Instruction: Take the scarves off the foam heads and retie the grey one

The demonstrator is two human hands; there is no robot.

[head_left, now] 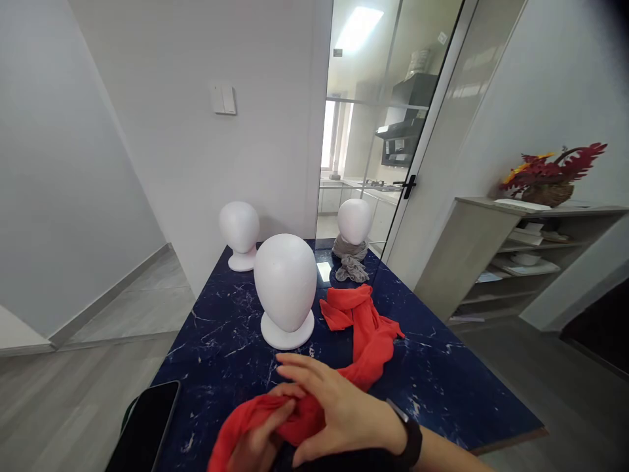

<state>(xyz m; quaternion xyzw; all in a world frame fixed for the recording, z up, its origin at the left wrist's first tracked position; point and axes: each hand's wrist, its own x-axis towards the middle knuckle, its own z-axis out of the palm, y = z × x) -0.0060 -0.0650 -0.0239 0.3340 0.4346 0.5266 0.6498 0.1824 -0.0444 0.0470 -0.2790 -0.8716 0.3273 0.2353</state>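
Observation:
A long red scarf [369, 328] lies on the dark blue marbled table, its near part bunched and raised at the front edge. My left hand [260, 440] is closed around this near part, with its fingers wrapped over the cloth. Just right of it, my right hand [344, 410] is cupped over the scarf, fingers stretched out and thumb apart below. Its palm hides some of the cloth, so contact there is hard to judge. Beyond both hands stands a bare white foam head [285, 282] on a round base.
A second white head [239, 226] stands at the back left. At the back right, another head [354, 219] wears a knotted grey scarf [350, 262] around its neck. A black phone [147, 426] lies at the table's left edge. Behind are a glass door and shelf [531, 210].

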